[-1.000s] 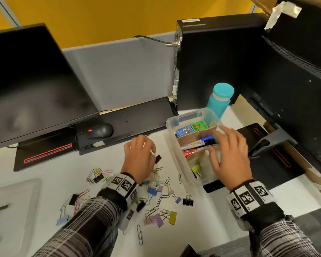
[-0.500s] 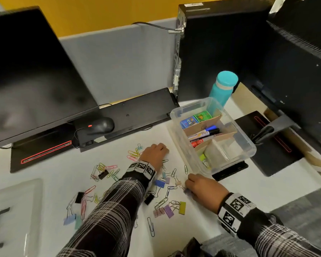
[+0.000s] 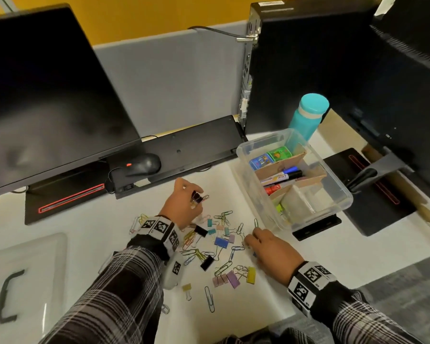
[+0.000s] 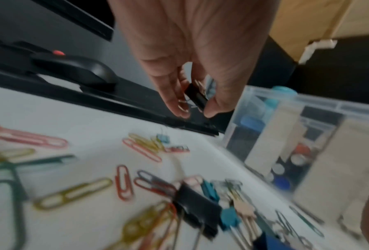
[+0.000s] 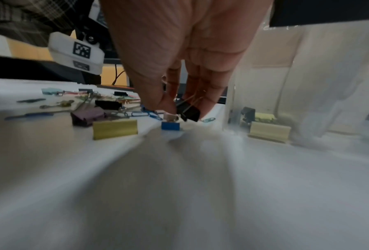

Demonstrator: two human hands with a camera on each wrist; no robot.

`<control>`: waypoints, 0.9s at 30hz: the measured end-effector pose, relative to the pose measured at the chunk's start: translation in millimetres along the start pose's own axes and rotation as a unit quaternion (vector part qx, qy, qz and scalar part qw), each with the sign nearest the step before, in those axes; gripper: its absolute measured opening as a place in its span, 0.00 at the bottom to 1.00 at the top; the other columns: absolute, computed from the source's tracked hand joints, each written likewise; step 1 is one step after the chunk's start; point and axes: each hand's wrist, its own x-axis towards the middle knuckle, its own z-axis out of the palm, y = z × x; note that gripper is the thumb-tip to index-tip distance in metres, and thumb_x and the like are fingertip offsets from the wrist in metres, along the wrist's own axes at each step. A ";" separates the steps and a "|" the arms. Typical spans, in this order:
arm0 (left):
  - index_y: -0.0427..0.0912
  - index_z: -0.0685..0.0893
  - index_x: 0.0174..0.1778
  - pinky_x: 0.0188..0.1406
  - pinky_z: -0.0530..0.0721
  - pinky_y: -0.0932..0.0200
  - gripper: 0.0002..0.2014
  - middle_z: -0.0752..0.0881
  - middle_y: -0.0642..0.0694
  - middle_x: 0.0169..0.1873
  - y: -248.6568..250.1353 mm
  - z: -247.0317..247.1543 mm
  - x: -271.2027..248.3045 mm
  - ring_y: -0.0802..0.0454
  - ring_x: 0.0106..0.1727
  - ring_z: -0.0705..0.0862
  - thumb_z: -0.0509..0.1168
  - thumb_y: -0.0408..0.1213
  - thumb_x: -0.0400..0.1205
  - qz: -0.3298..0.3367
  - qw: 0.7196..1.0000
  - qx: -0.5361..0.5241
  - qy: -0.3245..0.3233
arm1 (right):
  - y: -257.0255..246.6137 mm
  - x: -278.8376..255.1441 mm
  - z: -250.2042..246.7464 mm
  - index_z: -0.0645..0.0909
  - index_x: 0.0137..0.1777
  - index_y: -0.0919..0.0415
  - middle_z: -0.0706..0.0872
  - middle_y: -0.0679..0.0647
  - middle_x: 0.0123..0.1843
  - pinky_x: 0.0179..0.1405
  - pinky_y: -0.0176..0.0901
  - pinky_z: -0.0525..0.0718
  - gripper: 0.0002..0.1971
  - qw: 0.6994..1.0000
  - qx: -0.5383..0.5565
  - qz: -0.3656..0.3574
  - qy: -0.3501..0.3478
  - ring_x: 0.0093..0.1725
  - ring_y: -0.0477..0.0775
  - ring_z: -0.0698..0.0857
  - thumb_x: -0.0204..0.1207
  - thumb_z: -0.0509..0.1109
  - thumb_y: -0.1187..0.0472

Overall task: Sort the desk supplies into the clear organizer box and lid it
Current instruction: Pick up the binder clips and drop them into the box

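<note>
Loose paper clips and coloured binder clips [image 3: 219, 244] lie scattered on the white desk. My left hand [image 3: 195, 203] is raised a little above them and pinches a black binder clip [image 4: 196, 98] between thumb and fingers. My right hand [image 3: 249, 240] is low at the pile's right edge, and the right wrist view shows it pinching another black binder clip [image 5: 188, 110] just off the desk. The clear organizer box [image 3: 343, 194] stands to the right with cardboard dividers, markers, small tape rolls and a few clips inside. Its lid [image 3: 23, 274] lies at the far left.
A black mouse [image 3: 144, 165] sits on a flat black keyboard [image 3: 184, 150] behind the clips. A teal bottle [image 3: 308, 115] and a computer tower [image 3: 296, 70] stand behind the box. Monitors flank the desk, with a monitor stand base [image 3: 372, 194] to the right.
My right hand came out of the box to the clip pile and took a black clip. My left hand lifted from the pile holding a black binder clip.
</note>
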 end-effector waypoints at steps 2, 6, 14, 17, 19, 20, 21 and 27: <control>0.47 0.80 0.58 0.55 0.80 0.63 0.14 0.71 0.49 0.58 -9.4 -12.4 -8.6 0.53 0.50 0.81 0.69 0.36 0.77 0.003 1.000 -0.018 -0.009 | -3.7 4.0 -5.1 0.80 0.54 0.57 0.83 0.54 0.48 0.34 0.42 0.82 0.22 0.999 0.018 -0.022 0.041 0.44 0.56 0.83 0.58 0.77 0.68; 0.50 0.76 0.48 0.48 0.80 0.58 0.09 0.79 0.49 0.50 -18.2 -14.7 -29.0 0.52 0.47 0.80 0.64 0.31 0.77 -0.006 0.999 -0.026 -0.045 | -6.7 10.6 -9.3 0.79 0.55 0.57 0.85 0.52 0.48 0.39 0.44 0.80 0.13 0.997 0.048 -0.008 0.056 0.48 0.56 0.79 0.69 0.68 0.62; 0.44 0.76 0.56 0.47 0.80 0.57 0.18 0.73 0.48 0.55 -6.3 25.9 -47.8 0.49 0.48 0.80 0.65 0.53 0.79 -0.063 0.984 0.134 -0.094 | -20.1 9.3 -2.9 0.67 0.61 0.57 0.76 0.54 0.42 0.34 0.44 0.72 0.14 0.986 0.046 0.161 -0.011 0.36 0.58 0.75 0.83 0.53 0.49; 0.41 0.74 0.61 0.52 0.83 0.54 0.26 0.72 0.44 0.62 -5.2 36.5 -45.2 0.47 0.53 0.80 0.65 0.58 0.77 -0.067 0.979 0.179 -0.072 | -15.2 14.6 5.6 0.65 0.63 0.58 0.84 0.59 0.48 0.36 0.44 0.73 0.17 0.979 0.041 0.196 -0.049 0.43 0.60 0.82 0.83 0.52 0.47; 0.40 0.73 0.64 0.54 0.83 0.53 0.29 0.71 0.41 0.67 -5.8 41.2 -42.4 0.46 0.56 0.80 0.65 0.60 0.76 -0.073 0.977 0.188 -0.067 | -15.7 20.7 6.5 0.66 0.62 0.59 0.85 0.59 0.49 0.35 0.44 0.72 0.16 0.979 0.036 0.196 -0.047 0.42 0.60 0.81 0.84 0.53 0.48; 0.40 0.72 0.65 0.55 0.83 0.52 0.31 0.70 0.40 0.69 -5.8 42.5 -41.5 0.45 0.57 0.80 0.65 0.60 0.76 -0.076 0.976 0.193 -0.067 | -17.7 23.4 5.5 0.66 0.61 0.60 0.85 0.59 0.49 0.35 0.44 0.72 0.15 0.979 0.034 0.196 -0.045 0.39 0.59 0.79 0.84 0.53 0.48; 0.39 0.72 0.66 0.56 0.83 0.52 0.31 0.69 0.39 0.70 -6.0 43.6 -40.5 0.44 0.58 0.80 0.65 0.60 0.76 -0.074 0.975 0.199 -0.067 | -19.4 25.9 5.1 0.67 0.60 0.60 0.85 0.59 0.49 0.35 0.44 0.71 0.15 0.978 0.035 0.200 -0.044 0.38 0.58 0.76 0.84 0.53 0.49; 0.40 0.73 0.61 0.53 0.84 0.51 0.23 0.71 0.42 0.62 -6.7 42.1 -41.5 0.46 0.54 0.79 0.65 0.53 0.78 -0.058 0.980 0.184 -0.054 | -24.7 30.8 -0.3 0.69 0.62 0.61 0.85 0.60 0.52 0.36 0.44 0.72 0.16 0.979 0.011 0.193 -0.064 0.48 0.61 0.84 0.83 0.54 0.50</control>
